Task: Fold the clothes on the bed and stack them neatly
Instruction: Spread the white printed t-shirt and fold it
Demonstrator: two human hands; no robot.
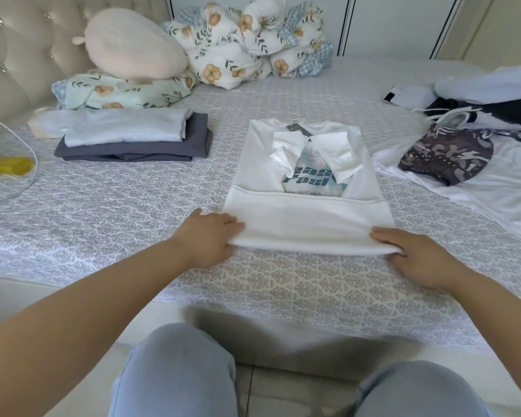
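We've got the white T-shirt (307, 188) flat in the middle of the bed (103, 212), sleeves tucked in, hem doubled up. Our left hand (206, 237) pinches its near-left corner, our right hand (412, 255) the near-right. Folded stack (133, 136) sits far left.

A cream plush pillow (133, 45) sits at eleven o'clock on a floral pillow (118, 93). A bundled floral quilt (250, 43) lies at twelve o'clock. A tufted headboard (21, 55) stands at ten o'clock, a yellow object (6, 167) at nine.
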